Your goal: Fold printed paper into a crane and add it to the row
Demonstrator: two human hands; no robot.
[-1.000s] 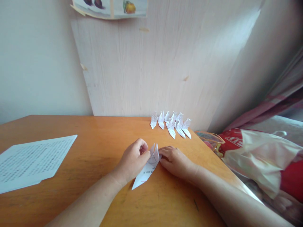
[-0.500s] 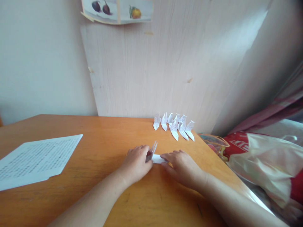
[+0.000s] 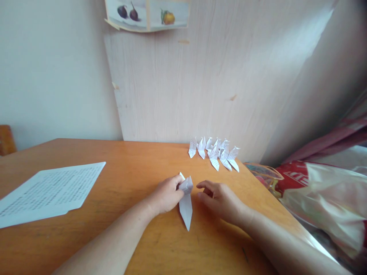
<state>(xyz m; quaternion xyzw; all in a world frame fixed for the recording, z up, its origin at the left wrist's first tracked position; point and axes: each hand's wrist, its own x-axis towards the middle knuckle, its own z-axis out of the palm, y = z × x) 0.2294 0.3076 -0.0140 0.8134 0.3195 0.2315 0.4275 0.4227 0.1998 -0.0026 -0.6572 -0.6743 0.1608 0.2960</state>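
Observation:
My left hand (image 3: 169, 194) pinches a folded piece of white paper (image 3: 186, 209) by its left side, over the middle of the table. One long point of the folded paper reaches toward me, and shorter tips stand up at its far end. Just right of the paper, my right hand (image 3: 219, 200) is apart from it, its thumb and fingers curved with a gap between them and nothing held. Farther back stand several white origami birds (image 3: 213, 156) with print on some wings.
A stack of printed sheets (image 3: 54, 191) lies at the left of the wooden table (image 3: 129, 156). Beyond the table's right edge are a red and cream bag (image 3: 323, 191) and other items. Fruit pictures (image 3: 147, 15) hang on the wall behind.
The right hand has let go of the folded paper and drawn slightly away. In the left hand, the paper has turned so its long point faces me. The view has shifted slightly left.

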